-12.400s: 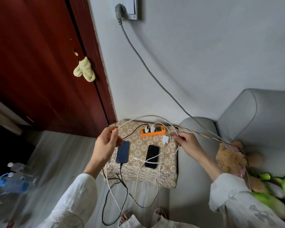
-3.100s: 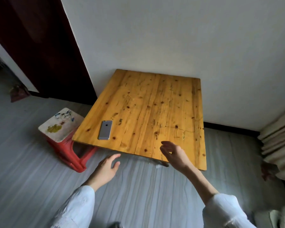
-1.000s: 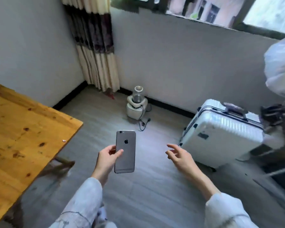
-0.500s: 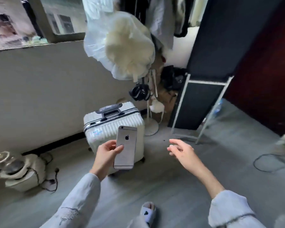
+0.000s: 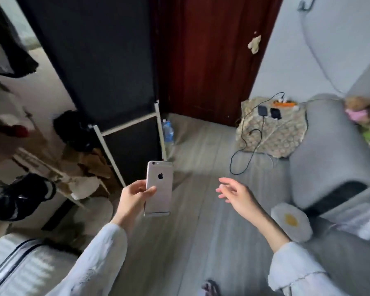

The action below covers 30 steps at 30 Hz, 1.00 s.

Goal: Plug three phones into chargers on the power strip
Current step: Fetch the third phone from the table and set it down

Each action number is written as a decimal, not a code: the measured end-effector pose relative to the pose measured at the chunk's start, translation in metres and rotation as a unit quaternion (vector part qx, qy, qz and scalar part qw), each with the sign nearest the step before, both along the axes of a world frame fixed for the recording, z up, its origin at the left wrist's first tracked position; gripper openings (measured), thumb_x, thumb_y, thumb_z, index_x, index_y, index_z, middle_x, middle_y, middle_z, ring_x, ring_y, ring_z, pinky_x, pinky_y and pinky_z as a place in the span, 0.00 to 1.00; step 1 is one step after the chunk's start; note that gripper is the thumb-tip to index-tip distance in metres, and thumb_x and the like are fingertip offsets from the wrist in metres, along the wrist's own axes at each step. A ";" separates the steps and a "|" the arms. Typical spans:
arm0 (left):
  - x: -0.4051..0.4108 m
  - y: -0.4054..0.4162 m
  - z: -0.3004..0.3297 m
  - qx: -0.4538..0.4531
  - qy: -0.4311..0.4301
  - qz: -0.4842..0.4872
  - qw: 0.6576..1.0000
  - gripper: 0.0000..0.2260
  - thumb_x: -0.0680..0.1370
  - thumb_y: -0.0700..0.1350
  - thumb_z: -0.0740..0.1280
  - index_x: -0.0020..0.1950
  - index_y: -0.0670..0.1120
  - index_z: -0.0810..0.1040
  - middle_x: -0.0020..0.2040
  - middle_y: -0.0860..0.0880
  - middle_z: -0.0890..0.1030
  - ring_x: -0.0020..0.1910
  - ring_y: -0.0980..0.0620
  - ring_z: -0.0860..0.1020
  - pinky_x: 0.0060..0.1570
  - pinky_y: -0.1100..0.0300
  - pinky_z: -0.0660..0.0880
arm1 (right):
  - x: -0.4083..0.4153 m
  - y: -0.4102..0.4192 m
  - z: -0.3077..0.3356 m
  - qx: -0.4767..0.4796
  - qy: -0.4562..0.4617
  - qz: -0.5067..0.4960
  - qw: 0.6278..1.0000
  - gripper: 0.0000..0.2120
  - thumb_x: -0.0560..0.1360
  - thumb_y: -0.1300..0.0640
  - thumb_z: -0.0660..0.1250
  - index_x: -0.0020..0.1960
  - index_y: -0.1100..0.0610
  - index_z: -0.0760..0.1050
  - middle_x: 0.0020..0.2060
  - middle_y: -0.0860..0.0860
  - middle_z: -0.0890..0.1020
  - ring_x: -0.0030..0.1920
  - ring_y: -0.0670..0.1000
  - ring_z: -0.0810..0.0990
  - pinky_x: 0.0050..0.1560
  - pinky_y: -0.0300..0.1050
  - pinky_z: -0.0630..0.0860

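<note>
Silver phone (image 5: 159, 189), back up, sits gripped in the left hand (image 5: 132, 199); the right hand (image 5: 237, 193) hangs empty, fingers spread. Half a second ago the suitcase stood ahead; now the orange power strip (image 5: 284, 102) shows far beyond the phone, two dark phones (image 5: 269, 112) just before it.

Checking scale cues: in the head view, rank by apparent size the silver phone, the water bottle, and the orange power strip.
1. Silver phone, in the left hand, nearest the camera, so its apparent size is inflated.
2. Water bottle.
3. Orange power strip, farthest away.
</note>
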<state>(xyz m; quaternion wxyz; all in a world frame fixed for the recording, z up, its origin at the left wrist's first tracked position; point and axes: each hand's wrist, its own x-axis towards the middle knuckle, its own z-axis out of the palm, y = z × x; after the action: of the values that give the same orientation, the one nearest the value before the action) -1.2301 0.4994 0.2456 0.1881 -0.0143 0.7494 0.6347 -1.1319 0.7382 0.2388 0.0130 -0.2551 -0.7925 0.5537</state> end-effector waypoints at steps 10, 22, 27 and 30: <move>-0.115 0.267 -0.016 0.015 -0.047 -0.095 0.994 0.06 0.73 0.35 0.67 0.38 0.44 0.79 0.35 0.44 0.78 0.35 0.47 0.75 0.38 0.55 0.70 | -0.075 0.234 -0.015 0.010 -0.008 -0.109 0.994 0.12 0.77 0.60 0.60 0.60 0.61 0.73 0.48 0.59 0.82 0.43 0.53 0.80 0.49 0.43 0.72; -0.244 0.533 -0.035 0.000 -0.066 -0.145 0.987 0.06 0.73 0.34 0.66 0.48 0.42 0.78 0.39 0.44 0.79 0.40 0.46 0.75 0.44 0.52 0.71 | -0.166 0.496 -0.033 0.002 -0.031 -0.179 0.983 0.12 0.77 0.55 0.61 0.58 0.57 0.74 0.41 0.49 0.82 0.38 0.47 0.81 0.42 0.38 0.73; -0.314 0.647 -0.058 -0.007 -0.084 -0.147 0.986 0.08 0.74 0.33 0.64 0.52 0.39 0.77 0.41 0.43 0.79 0.38 0.47 0.76 0.38 0.56 0.72 | -0.233 0.610 -0.055 -0.004 -0.043 -0.199 0.979 0.12 0.77 0.58 0.61 0.59 0.58 0.73 0.40 0.51 0.81 0.36 0.45 0.80 0.34 0.31 0.72; -0.354 0.714 -0.063 -0.013 -0.102 -0.152 0.983 0.09 0.74 0.34 0.64 0.53 0.38 0.76 0.44 0.42 0.79 0.39 0.46 0.76 0.38 0.56 0.74 | -0.273 0.672 -0.059 -0.017 -0.063 -0.209 0.976 0.13 0.77 0.59 0.61 0.60 0.61 0.73 0.43 0.54 0.81 0.39 0.50 0.80 0.43 0.38 0.77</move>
<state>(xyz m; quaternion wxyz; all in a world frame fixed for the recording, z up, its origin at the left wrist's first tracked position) -1.5839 1.2138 0.1825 0.3577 0.0327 0.7276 0.5844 -1.4045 1.4106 0.1793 0.0745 -0.4498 -0.7115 0.5346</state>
